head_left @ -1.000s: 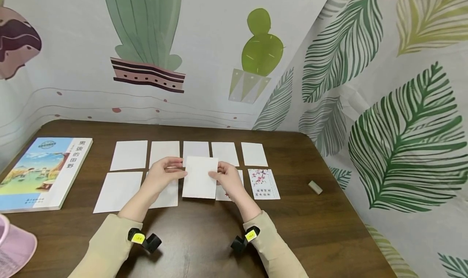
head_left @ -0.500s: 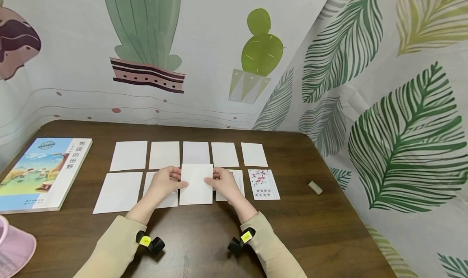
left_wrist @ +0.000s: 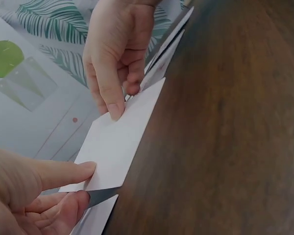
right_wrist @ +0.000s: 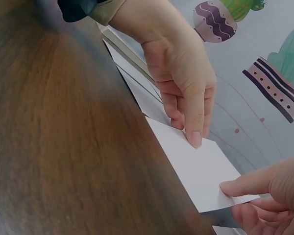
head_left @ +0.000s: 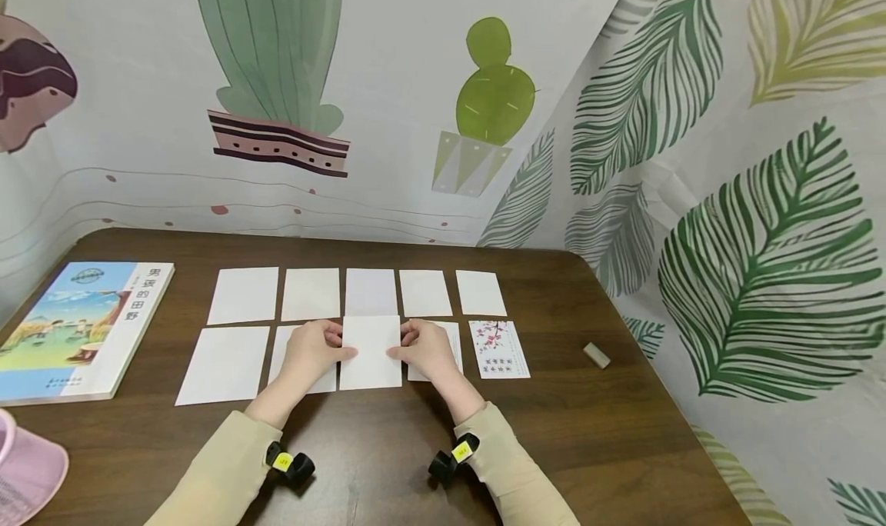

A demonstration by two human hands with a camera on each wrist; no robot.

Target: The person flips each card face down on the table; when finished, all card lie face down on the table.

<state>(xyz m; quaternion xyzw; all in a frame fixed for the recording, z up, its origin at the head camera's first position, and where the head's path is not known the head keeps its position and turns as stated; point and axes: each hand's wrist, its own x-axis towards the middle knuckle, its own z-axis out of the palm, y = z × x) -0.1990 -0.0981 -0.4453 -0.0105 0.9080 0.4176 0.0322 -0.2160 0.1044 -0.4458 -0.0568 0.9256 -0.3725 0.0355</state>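
A blank white card sits in the middle of the near row on the dark wood-grain table, held just off the surface at its near edge, as the wrist views show. The left hand pinches its left edge, thumb on top and fingers beneath; the right hand pinches the right edge likewise. The card's underside is hidden. The hands cover much of the neighbouring white cards, thin matte rectangles laid in two rows. One card at the row's right end shows a pink blossom print. Further out lie a glossy paperback book, a small pale eraser-like block, and a pink object cut off by the frame.
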